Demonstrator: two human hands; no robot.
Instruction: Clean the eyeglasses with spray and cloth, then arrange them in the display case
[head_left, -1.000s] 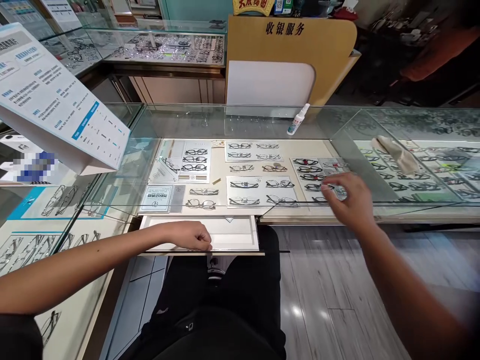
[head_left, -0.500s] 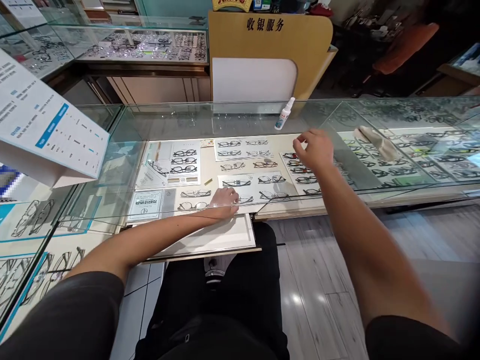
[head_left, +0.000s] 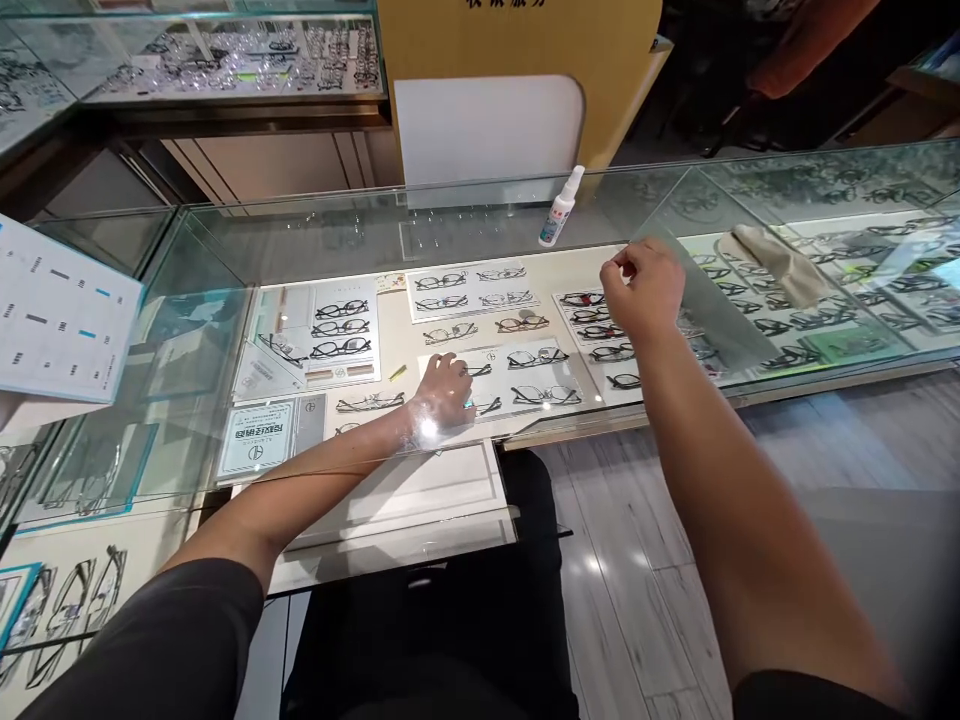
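Note:
My left hand [head_left: 444, 392] is inside the glass case, seen through its top pane. Its fingers are apart and bent over a pair of eyeglasses [head_left: 489, 406] on a white display card [head_left: 504, 372]; whether the fingertips touch the frame I cannot tell. More eyeglasses [head_left: 546, 396] lie on the same card to the right. Above the pane, my right hand [head_left: 646, 288] is curled closed at the glass, with nothing visible in it. Below it are dark eyeglasses [head_left: 612, 353] in a column. A white spray bottle [head_left: 559, 210] stands on the glass beyond that hand.
The pulled-out drawer [head_left: 420, 490] projects over my lap. A beige cloth [head_left: 780, 268] lies on the glass to the right. At left stands a printed white sign [head_left: 67, 310]. A tan counter [head_left: 517, 45] is across from me, with another display case [head_left: 225, 70] beside it.
The view has shifted, with the case tilting slightly. My left hand's fingers have bent more over the eyeglasses. My right hand stays curled over the glass.

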